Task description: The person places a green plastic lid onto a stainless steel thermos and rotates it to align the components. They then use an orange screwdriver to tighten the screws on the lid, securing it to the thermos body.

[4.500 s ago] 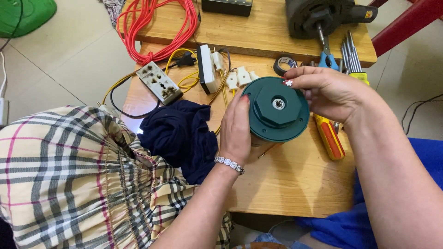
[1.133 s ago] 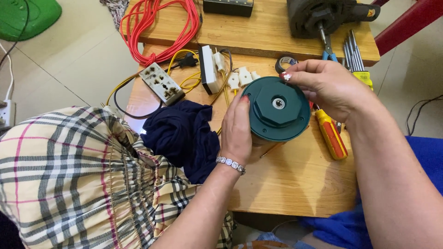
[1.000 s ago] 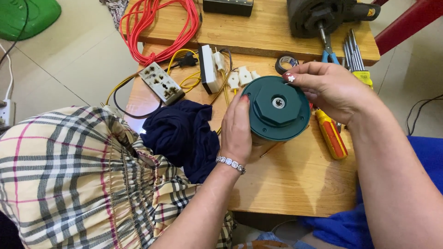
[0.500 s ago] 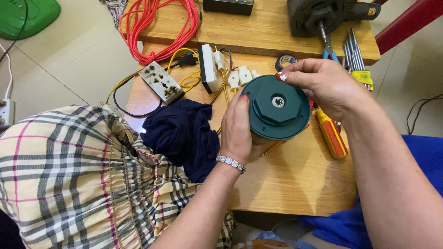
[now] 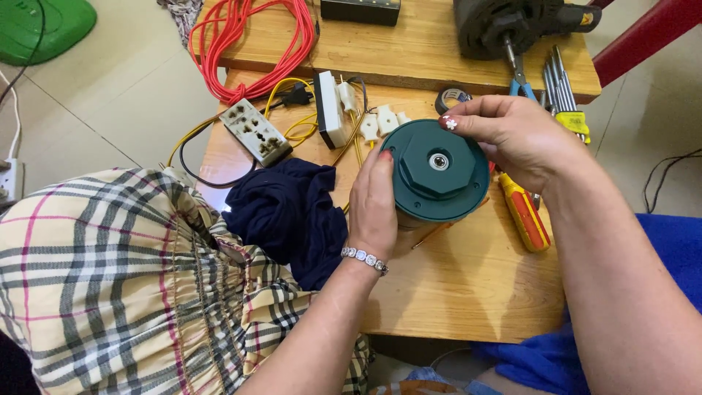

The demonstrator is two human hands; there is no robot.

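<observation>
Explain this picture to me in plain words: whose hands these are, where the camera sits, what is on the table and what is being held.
The camera sits on a person's head, looking down at their own bare hands over a small wooden table. The left hand and right hand together hold a round dark green part with a metal centre. On the table lie a dark blue cloth, a white socket strip, a coiled red cable, an orange-handled screwdriver and a tape roll.
</observation>
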